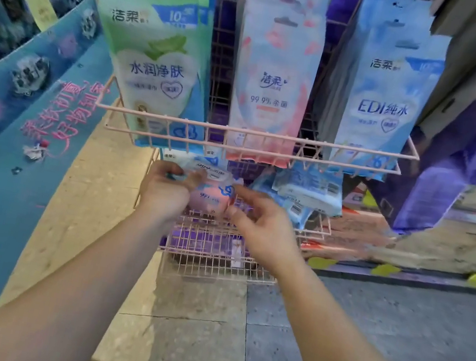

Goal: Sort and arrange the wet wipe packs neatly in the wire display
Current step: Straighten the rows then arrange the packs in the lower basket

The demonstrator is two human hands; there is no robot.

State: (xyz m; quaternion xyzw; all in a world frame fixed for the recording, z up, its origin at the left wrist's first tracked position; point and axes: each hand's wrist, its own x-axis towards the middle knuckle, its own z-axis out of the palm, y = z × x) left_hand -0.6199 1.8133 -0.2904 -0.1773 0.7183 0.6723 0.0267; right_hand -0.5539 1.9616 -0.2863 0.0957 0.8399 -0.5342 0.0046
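A pink wire display (pixel 254 134) holds hanging wet wipe packs on its upper tier: green packs (pixel 155 48) at left, pink-and-white packs (pixel 273 91) in the middle, blue packs (pixel 381 97) at right. In the lower basket (pixel 313 230), my left hand (pixel 164 191) grips small pink packs (pixel 211 198) from the left. My right hand (pixel 258 219) is just right of them, fingers apart, fingertips close to the pack edge. Loose blue packs (pixel 307 192) lie jumbled on the basket's right side.
A lower wire tier (pixel 210 258) sits below my hands. A blue promotional stand (pixel 19 116) with pink lettering runs along the left. Purple packaged goods (pixel 472 158) are stacked at right. Tiled floor (pixel 203 333) lies below.
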